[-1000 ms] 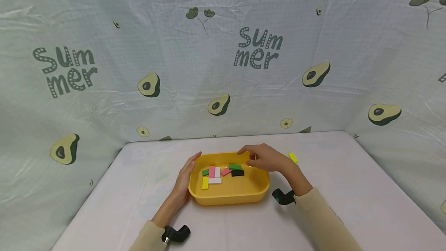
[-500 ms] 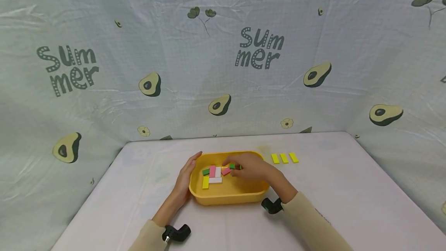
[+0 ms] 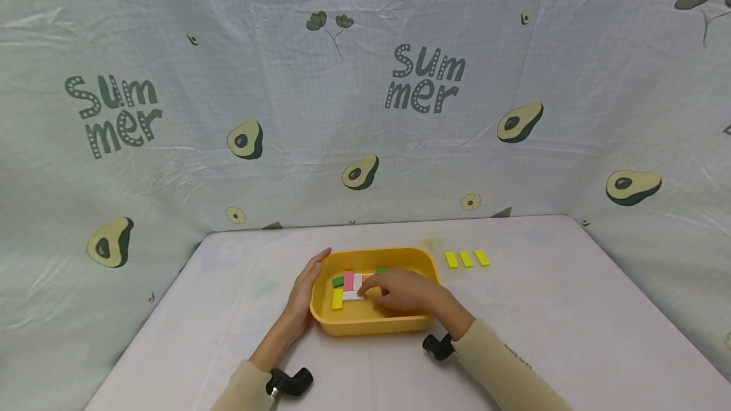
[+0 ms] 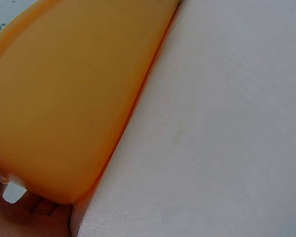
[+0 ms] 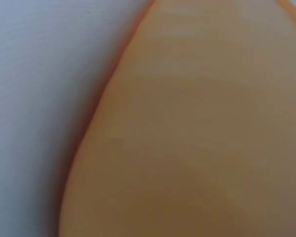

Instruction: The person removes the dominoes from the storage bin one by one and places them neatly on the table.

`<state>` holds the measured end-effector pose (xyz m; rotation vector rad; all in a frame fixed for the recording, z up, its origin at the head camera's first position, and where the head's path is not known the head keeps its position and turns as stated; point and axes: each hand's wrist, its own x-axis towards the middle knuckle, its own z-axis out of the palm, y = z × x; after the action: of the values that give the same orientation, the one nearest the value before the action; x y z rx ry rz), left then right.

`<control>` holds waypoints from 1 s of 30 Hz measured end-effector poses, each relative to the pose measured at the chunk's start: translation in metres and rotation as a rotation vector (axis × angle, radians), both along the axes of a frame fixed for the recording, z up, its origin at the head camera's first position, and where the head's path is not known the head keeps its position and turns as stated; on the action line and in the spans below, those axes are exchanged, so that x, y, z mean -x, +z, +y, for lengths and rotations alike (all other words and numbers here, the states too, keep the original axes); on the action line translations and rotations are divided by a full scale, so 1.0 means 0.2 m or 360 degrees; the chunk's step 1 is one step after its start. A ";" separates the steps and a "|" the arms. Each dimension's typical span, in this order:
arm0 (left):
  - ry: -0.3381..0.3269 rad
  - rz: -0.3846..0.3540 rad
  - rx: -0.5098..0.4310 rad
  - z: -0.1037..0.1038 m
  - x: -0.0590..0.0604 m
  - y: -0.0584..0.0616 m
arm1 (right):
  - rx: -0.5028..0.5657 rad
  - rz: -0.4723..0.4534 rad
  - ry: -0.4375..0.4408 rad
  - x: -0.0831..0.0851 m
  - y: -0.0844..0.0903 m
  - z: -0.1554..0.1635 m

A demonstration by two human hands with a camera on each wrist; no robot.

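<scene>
- We have our right hand (image 3: 402, 290) down inside the yellow tray (image 3: 374, 325), fingers curled over the blocks; whether they already pinch one we cannot tell, since the hand hides its own fingertips.
- Our left hand (image 3: 305, 287) lies flat against the tray's left wall, fingers straight, steadying it.
- In the tray we see a yellow block (image 3: 337, 299), a pink block (image 3: 348, 281), white and green ones beside them.
- Three yellow blocks (image 3: 466, 259) lie in a row on the table (image 3: 571, 309), just right of the tray.
- We judge this the picking step: the next move calls for a clean pinch on one block and a lift clear of the rim.
</scene>
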<state>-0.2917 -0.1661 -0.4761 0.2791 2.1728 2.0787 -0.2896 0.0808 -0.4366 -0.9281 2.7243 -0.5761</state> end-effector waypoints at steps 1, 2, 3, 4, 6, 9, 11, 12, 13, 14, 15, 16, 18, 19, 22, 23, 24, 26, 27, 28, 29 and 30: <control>-0.0003 0.0004 0.0004 0.00 0.00 0.00 | -0.0010 0.0001 -0.0005 0.00 -0.01 0.00; -0.0003 0.0003 0.0005 0.00 0.00 0.00 | -0.0011 0.0000 -0.0008 0.01 -0.01 0.00; -0.0003 0.0004 0.0006 0.00 0.00 0.00 | -0.0008 -0.0004 -0.0011 0.01 -0.01 0.00; -0.0002 0.0000 0.0005 0.00 0.00 0.00 | -0.0006 -0.0009 -0.0017 0.01 -0.01 0.01; 0.0002 0.0005 0.0004 0.00 0.00 0.00 | -0.0003 -0.0020 -0.0034 0.01 -0.01 0.01; 0.0020 -0.0001 -0.0001 0.01 0.01 0.00 | 0.0016 -0.0043 -0.0064 0.02 -0.01 0.01; 0.0023 0.0009 -0.0001 0.01 0.01 0.00 | 0.0018 -0.0042 -0.0078 0.02 0.00 0.01; 0.0023 0.0010 -0.0002 0.01 0.01 0.00 | 0.0019 -0.0040 -0.0078 0.02 0.00 0.01; 0.0025 0.0004 -0.0003 0.01 0.01 0.00 | 0.0022 -0.0034 -0.0072 0.02 0.00 0.01; 0.0027 0.0000 -0.0003 0.01 0.01 0.00 | 0.0021 -0.0027 -0.0068 0.03 0.00 0.01; 0.0024 0.0003 -0.0003 0.01 0.01 0.00 | 0.0017 -0.0019 -0.0065 0.03 0.01 0.01; 0.0021 0.0008 -0.0005 0.01 0.01 0.00 | 0.0007 -0.0004 -0.0063 0.03 0.01 0.01; 0.0022 0.0006 -0.0010 0.01 0.02 0.00 | -0.0003 0.0024 -0.0064 0.03 0.01 0.01; 0.0022 0.0007 -0.0010 0.02 0.02 0.00 | -0.0007 0.0036 -0.0069 0.03 0.01 0.01; 0.0023 0.0014 -0.0016 0.02 0.02 0.00 | -0.0025 0.0075 -0.0079 0.03 0.02 0.02; 0.0023 0.0012 -0.0018 0.02 0.02 0.00 | -0.0024 0.0086 -0.0072 0.03 0.02 0.02; 0.0024 0.0010 -0.0018 0.02 0.03 0.00 | -0.0019 0.0086 -0.0063 0.04 0.02 0.02; 0.0025 0.0008 -0.0021 0.02 0.03 0.00 | -0.0021 0.0100 -0.0026 0.04 0.02 0.02; 0.0027 0.0005 -0.0022 0.03 0.03 0.00 | -0.0022 0.0097 -0.0010 0.04 0.02 0.02; 0.0026 0.0004 -0.0020 0.03 0.03 0.00 | -0.0023 0.0096 0.0005 0.04 0.02 0.02; 0.0030 0.0002 -0.0016 0.03 0.03 0.00 | -0.0023 0.0087 0.0015 0.04 0.01 0.02; 0.0031 0.0003 -0.0012 0.03 0.03 0.00 | -0.0026 0.0076 0.0021 0.04 0.01 0.02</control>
<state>-0.2978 -0.1606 -0.4757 0.2615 2.1778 2.0977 -0.2983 0.0851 -0.4340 -0.9671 2.7587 -0.5351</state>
